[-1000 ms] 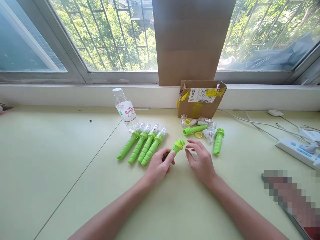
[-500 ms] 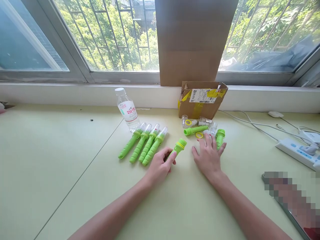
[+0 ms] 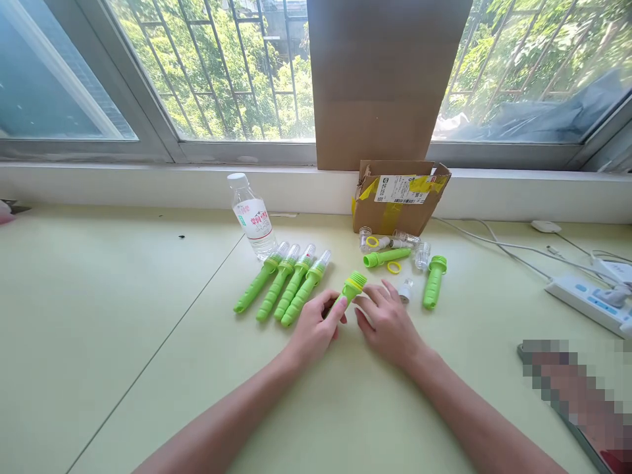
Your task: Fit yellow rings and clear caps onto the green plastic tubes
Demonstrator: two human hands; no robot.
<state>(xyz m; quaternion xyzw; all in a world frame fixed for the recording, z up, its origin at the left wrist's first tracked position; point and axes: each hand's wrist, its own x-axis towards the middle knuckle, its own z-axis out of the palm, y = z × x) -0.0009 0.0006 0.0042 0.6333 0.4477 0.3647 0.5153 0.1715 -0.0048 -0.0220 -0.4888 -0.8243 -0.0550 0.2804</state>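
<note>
My left hand grips a green plastic tube with a threaded mouth and a yellow ring below the thread; the tube's lower end is hidden in the fingers. Close to its right side is my right hand, fingers bent and apart, with nothing visible in it. Just beyond the right fingers lies a small white-and-clear piece. Another green tube lies farther right, and a third green tube lies behind the hands. Left of my left hand, several green sticks with clear caps lie side by side.
Clear caps and yellow rings lie before a cardboard box. A water bottle stands behind the capped sticks. At right are a power strip with cables and a phone, partly blurred out.
My right hand has moved left and nearer, from beside the right-hand green tube to the held one. The white-and-clear piece and that right-hand tube now show uncovered.
</note>
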